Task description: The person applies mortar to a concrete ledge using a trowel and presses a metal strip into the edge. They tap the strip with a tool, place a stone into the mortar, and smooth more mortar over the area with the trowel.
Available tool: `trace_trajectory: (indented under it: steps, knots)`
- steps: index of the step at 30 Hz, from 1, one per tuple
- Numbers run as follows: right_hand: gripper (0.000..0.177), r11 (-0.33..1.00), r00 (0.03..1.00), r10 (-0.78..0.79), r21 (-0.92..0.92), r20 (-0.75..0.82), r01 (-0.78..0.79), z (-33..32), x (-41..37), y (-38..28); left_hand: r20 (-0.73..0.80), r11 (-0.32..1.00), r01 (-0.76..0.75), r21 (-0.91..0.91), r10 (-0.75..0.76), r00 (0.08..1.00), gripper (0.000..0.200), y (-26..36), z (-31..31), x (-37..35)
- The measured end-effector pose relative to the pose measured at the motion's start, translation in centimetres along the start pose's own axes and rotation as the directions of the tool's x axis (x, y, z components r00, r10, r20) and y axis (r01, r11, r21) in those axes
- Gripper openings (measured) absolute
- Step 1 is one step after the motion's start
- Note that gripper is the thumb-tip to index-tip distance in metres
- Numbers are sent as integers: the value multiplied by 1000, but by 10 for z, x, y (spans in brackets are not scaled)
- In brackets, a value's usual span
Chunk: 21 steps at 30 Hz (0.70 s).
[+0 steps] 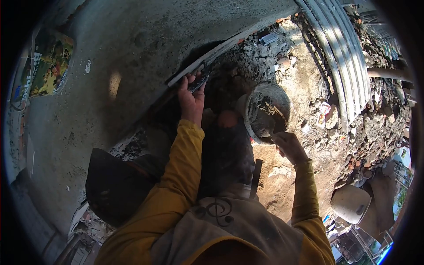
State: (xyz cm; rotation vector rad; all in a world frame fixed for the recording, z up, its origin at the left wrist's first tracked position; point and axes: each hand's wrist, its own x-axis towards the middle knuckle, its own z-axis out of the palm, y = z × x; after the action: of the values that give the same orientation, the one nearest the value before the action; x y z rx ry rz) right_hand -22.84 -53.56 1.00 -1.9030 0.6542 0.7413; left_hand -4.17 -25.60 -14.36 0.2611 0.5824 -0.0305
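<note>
My left hand (193,104) is closed around a dark, narrow object (199,82) whose kind I cannot make out. Its fingers lie against the end of a long pale strip (194,65) that runs along the edge of the grey cement surface (145,39). Lower right, my right hand (289,147) grips what looks like a trowel, its handle mostly hidden by the fingers. The tool reaches over the near rim of a round bucket (289,99), which has grey wet mortar (260,119) inside.
Corrugated sheets (338,53) lie at the upper right over rubble. A pale container (351,204) sits at the lower right. Crumpled wrapper litter (323,110) lies on the sandy soil (274,170). At far left is a printed sack (51,64).
</note>
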Motion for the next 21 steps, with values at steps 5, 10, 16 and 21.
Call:
trace_trajectory:
  steps: [5,10,16,21]
  knots:
    - [27,990,998,-34,135,-52,40,-8,-9,19,11,999,-7,-40,7,1000,20,-2,0,1]
    - [32,984,986,-117,118,-122,132,-21,-6,-9,63,999,-18,-47,21,998,18,-4,-2,-1]
    - [33,933,932,-343,73,-117,353,-36,50,-82,0,999,-25,-39,25,1000,16,-6,0,-5]
    - [17,860,856,-509,-92,-89,502,-40,96,-146,-11,995,-18,-101,17,1000,11,-8,-3,-2]
